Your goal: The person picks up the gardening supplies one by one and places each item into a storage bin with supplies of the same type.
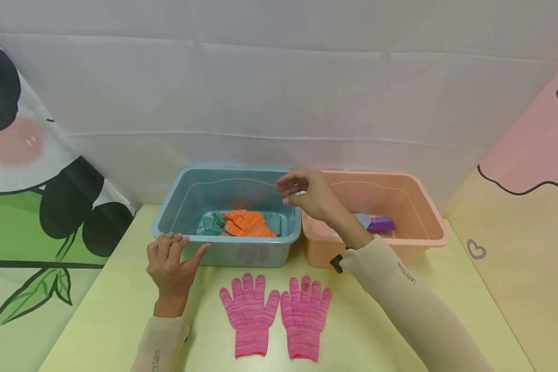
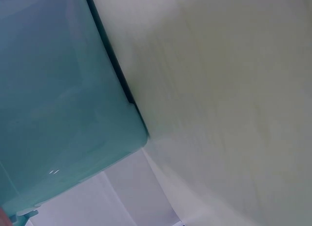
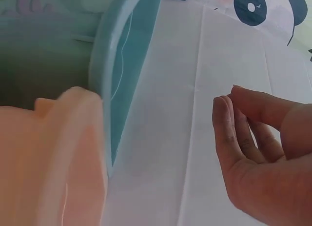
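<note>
The left hand lies low, palm down, fingers straight and thumb spread wide, its beige-sleeved forearm running back toward the body. The right hand is raised, fingers loosely curled and holding nothing, its beige-sleeved arm stretched forward diagonally.

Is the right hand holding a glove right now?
No, the right hand hovers with nothing in it above the blue bin, while the pink gloves lie flat on the table.
</note>
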The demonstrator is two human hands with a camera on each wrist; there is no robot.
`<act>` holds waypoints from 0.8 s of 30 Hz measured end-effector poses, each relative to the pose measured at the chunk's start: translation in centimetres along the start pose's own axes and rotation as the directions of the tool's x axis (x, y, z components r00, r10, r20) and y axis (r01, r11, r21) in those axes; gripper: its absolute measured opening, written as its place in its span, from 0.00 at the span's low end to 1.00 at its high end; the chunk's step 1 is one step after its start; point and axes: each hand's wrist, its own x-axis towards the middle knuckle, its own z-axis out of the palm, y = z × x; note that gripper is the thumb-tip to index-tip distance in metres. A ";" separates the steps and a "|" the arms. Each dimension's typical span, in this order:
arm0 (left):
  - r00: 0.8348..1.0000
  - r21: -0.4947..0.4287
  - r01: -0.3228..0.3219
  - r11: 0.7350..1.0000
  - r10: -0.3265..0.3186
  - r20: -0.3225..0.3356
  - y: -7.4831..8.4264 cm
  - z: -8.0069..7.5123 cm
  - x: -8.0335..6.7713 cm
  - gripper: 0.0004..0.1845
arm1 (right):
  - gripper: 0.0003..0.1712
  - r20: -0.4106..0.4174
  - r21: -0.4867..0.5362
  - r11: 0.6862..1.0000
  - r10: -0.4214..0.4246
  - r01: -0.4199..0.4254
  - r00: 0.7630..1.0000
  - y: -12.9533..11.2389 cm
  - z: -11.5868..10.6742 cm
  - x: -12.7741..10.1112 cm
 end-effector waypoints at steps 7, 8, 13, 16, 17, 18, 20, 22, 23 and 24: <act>1.000 -0.006 0.005 1.000 -0.005 -0.002 0.0 0.0 0.0 0.39 | 0.20 0.007 0.025 1.000 -0.012 0.012 1.000 0.9 -0.4 -2.2; 1.000 -0.008 0.007 1.000 -0.007 -0.002 0.0 0.0 0.0 0.39 | 0.20 0.007 0.025 1.000 -0.011 0.011 1.000 1.1 -0.4 -2.6; 1.000 -0.007 0.010 1.000 -0.010 -0.001 0.0 -0.1 -0.1 0.40 | 0.19 -0.004 0.033 0.999 -0.002 0.002 1.000 2.1 -0.5 -4.1; 1.000 -0.010 0.012 1.000 -0.012 0.000 0.0 -0.1 -0.1 0.40 | 0.19 -0.012 0.036 0.999 0.007 -0.007 1.000 2.6 -0.5 -4.9; 1.000 -0.012 0.013 1.000 -0.013 0.000 0.0 -0.1 -0.1 0.40 | 0.19 -0.014 0.042 0.999 0.012 -0.012 1.000 2.8 -0.6 -5.2; 1.000 -0.014 0.014 1.000 -0.014 0.000 0.0 -0.1 -0.1 0.40 | 0.19 -0.016 0.044 0.999 0.021 -0.020 1.000 3.0 -0.6 -5.5; 1.000 -0.018 0.014 1.000 -0.013 0.000 0.0 -0.1 -0.1 0.40 | 0.18 -0.015 0.063 0.998 0.031 -0.030 0.999 3.2 -0.6 -6.0; 1.000 -0.020 0.013 1.000 -0.013 -0.001 0.1 0.0 0.0 0.40 | 0.18 -0.017 0.072 0.997 0.042 -0.041 0.999 3.5 -0.7 -6.5; 1.000 -0.021 0.012 1.000 -0.012 -0.002 0.1 0.0 0.0 0.40 | 0.18 -0.019 0.072 0.996 0.046 -0.044 0.999 3.6 -0.7 -6.8; 1.000 -0.022 0.011 1.000 -0.011 -0.003 0.2 0.1 0.0 0.40 | 0.18 -0.021 0.065 0.997 0.048 -0.047 0.999 3.8 -0.8 -7.1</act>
